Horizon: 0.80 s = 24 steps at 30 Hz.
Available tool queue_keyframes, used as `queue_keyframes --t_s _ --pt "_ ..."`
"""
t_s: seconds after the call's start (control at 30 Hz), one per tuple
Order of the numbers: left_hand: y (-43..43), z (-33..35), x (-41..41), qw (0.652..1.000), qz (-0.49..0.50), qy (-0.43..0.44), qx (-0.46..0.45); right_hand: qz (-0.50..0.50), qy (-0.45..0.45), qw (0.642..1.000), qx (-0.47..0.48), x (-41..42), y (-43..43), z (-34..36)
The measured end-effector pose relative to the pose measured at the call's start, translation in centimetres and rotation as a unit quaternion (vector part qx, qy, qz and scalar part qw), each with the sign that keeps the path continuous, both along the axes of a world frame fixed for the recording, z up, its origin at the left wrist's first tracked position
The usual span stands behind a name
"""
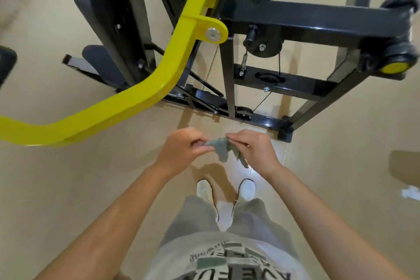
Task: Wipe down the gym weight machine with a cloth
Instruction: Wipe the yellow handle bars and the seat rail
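Cloth (223,149) is hanging limp between the left hand (181,150) and right hand (255,150), each pinching its top edge near the person's front, apart from the weight machine (295,16) farther off, and is looking light, soft, best bunched into one palm.

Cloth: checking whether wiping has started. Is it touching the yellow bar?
Apart. The head view shows the cloth pinched between the left hand and right hand, with floor visible between it and the yellow bar.
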<state>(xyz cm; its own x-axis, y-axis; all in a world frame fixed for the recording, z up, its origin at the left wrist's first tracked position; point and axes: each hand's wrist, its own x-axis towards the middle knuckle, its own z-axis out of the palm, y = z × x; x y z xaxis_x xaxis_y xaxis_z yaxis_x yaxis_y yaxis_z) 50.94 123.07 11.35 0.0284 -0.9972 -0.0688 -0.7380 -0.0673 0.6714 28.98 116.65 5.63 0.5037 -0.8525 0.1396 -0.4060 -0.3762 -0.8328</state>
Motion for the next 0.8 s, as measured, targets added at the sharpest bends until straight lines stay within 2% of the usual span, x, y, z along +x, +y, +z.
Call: queue_keyframes --t_s 0.07,0.13,0.2,0.3,0.4,0.57,0.67,0.8 --pt "0.5 2.1 0.1 0.999 0.017 0.026 -0.027 -0.006 -0.023 1.000 0.007 0.3 0.3 2.0" --pt "1.1 4.1 0.3 0.995 0.044 0.090 -0.031 -0.022 -0.046 0.999 0.001 0.7 0.4 4.0" --pt "1.4 6.0 0.8 0.987 0.080 0.138 -0.012 -0.037 -0.067 0.997 -0.014 1.4 0.4 6.0" --pt "0.9 8.8 2.2 0.981 0.102 0.164 0.017 -0.044 -0.103 0.994 -0.010 3.0 -0.5 8.4" --pt "-0.3 11.2 4.9 0.987 0.088 0.137 0.004 -0.045 -0.082 0.996 0.013 4.9 -1.9 10.5" --pt "-3.6 13.5 10.9 0.999 0.012 0.032 -0.003 -0.052 -0.034 0.996 0.070 8.6 -4.4 12.6" --pt "-6.8 13.5 13.9 0.999 -0.014 0.003 0.042 -0.056 -0.002 0.996 0.072 11.5 -6.9 12.6" --pt "-12.7 12.6 17.8 0.997 -0.020 -0.055 0.055 -0.098 0.059 0.992 0.050 15.4 -11.5 12.9"
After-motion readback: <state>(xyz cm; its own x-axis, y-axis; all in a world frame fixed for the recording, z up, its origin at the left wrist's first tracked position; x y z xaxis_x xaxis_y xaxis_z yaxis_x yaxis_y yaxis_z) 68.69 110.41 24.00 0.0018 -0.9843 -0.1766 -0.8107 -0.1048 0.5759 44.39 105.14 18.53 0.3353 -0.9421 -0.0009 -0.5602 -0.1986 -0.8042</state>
